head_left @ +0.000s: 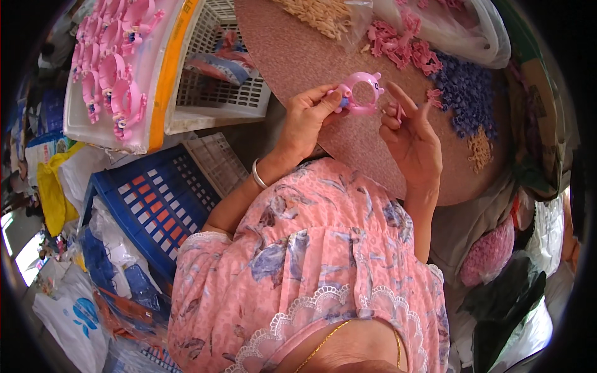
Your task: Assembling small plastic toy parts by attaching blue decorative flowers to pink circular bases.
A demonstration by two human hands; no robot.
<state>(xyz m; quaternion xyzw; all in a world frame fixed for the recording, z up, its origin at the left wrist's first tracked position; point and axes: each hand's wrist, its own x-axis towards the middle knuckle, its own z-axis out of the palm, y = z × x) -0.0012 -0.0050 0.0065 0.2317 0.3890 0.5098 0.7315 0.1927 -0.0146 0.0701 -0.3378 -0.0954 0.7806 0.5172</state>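
Over the table, my left hand (303, 118) pinches a pink plastic ring toy (364, 111) by its left side, where a small blue part sits near the thumb. The ring has ear-like bumps and dark face markings on its right side. Just to the right of it is my right hand (418, 146), with its index finger raised towards the ring. A small pink piece (399, 112) shows among its curled fingers; its exact shape is too small to tell. Loose pink pieces (407, 46) and a heap of blue pieces (466, 87) lie beyond my right hand.
A reddish speckled round table (280, 43) spreads ahead, with cream-coloured pieces (320, 18) and a plastic bag (479, 37) on it. At left, a white foam box (78, 127) bears several pink ring toys. Nearby are a white crate (249, 99) and a blue crate (134, 214).
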